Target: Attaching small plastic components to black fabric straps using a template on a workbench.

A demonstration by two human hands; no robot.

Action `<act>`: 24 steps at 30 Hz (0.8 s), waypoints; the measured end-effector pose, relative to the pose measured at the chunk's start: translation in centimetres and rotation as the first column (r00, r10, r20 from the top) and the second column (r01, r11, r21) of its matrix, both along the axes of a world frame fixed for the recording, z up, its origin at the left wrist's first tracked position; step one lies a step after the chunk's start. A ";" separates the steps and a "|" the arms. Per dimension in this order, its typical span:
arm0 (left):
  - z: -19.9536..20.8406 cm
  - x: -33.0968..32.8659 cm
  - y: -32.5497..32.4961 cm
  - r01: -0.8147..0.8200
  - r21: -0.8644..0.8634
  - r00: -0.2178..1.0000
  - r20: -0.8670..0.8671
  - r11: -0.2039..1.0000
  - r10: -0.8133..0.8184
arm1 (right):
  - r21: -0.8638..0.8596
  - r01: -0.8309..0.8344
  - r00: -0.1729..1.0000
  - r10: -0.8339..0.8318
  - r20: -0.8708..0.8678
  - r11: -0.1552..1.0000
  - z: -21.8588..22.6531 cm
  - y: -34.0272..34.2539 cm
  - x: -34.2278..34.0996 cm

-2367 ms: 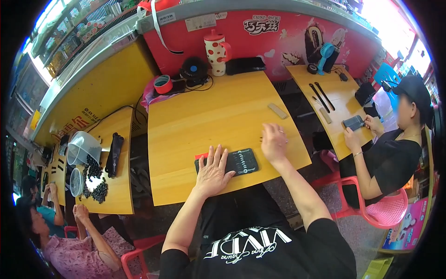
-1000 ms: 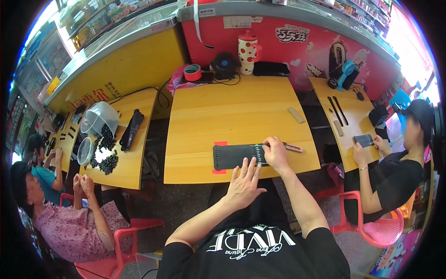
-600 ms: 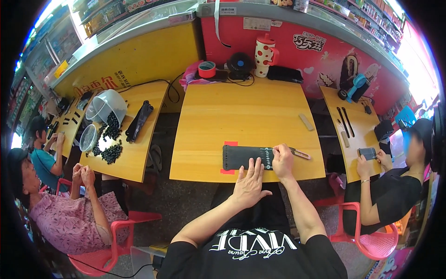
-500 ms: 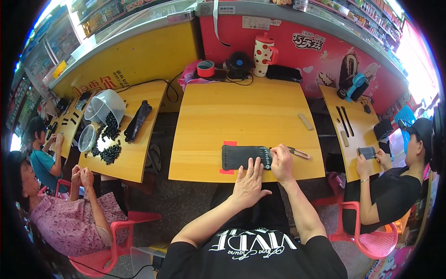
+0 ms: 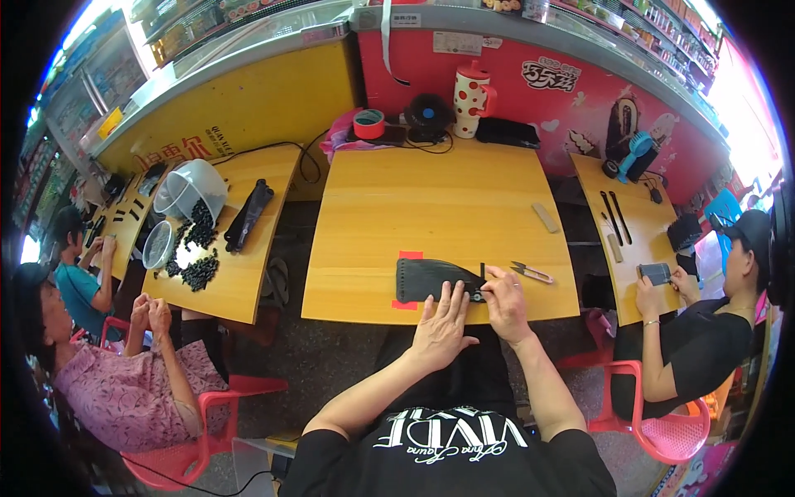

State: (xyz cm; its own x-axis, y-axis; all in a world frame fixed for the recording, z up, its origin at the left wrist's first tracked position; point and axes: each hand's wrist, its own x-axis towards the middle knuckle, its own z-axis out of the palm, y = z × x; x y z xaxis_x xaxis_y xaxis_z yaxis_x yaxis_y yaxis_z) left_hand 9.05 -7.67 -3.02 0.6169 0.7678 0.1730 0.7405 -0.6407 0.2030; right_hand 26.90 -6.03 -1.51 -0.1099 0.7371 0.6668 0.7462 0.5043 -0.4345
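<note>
A flat bundle of black strands (image 5: 435,271) lies on the wooden table before me. Its left end is fixed along a dark strip with a row of small pale dots (image 5: 401,282), with red tape (image 5: 410,255) showing above and below. Toward the right the strands narrow to a point at my right hand (image 5: 507,308), whose fingers are pinched on their ends. My left hand (image 5: 445,327) rests flat on the lower part of the bundle, fingers stretched out. Beside my right hand lies a pair of thread snips (image 5: 532,273). What exactly sits between my right fingertips is partly hidden.
A pale flat block (image 5: 545,217) lies at the table's right. Along its far edge stand a tape roll (image 5: 368,123), a small black fan (image 5: 428,114) and a dotted tumbler (image 5: 469,103). People work at side tables; the left one holds a tipped tub (image 5: 189,189) and black pieces (image 5: 197,273).
The strands' right ends have come off the dotted strip on the right and drawn together toward my right fingers. My right hand has shifted slightly; my left hand has stayed in place.
</note>
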 end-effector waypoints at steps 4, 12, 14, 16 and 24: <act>0.0 0.1 -0.1 -0.005 0.005 1.000 -0.008 1.000 0.005 | -0.205 -0.010 0.991 -0.018 -0.133 0.979 -1.9 -0.1 0.9; -0.8 -0.1 -0.4 -0.031 0.047 1.000 0.006 0.998 0.031 | -0.431 0.003 0.854 -0.227 -0.469 0.902 -3.2 1.3 0.4; -0.2 -0.8 -1.0 -0.093 0.039 0.996 0.008 0.995 0.093 | -0.436 0.002 0.854 -0.229 -0.468 0.900 -3.2 1.3 0.4; 0.3 -2.0 -1.3 -0.149 0.029 0.989 0.011 0.988 0.149 | -0.445 0.013 0.853 -0.242 -0.462 0.895 -3.3 1.2 0.5; -0.3 -6.9 -0.7 -0.336 0.028 0.942 -0.021 0.942 0.336 | -0.411 -0.032 0.808 -0.219 -0.548 0.911 -3.7 1.7 0.5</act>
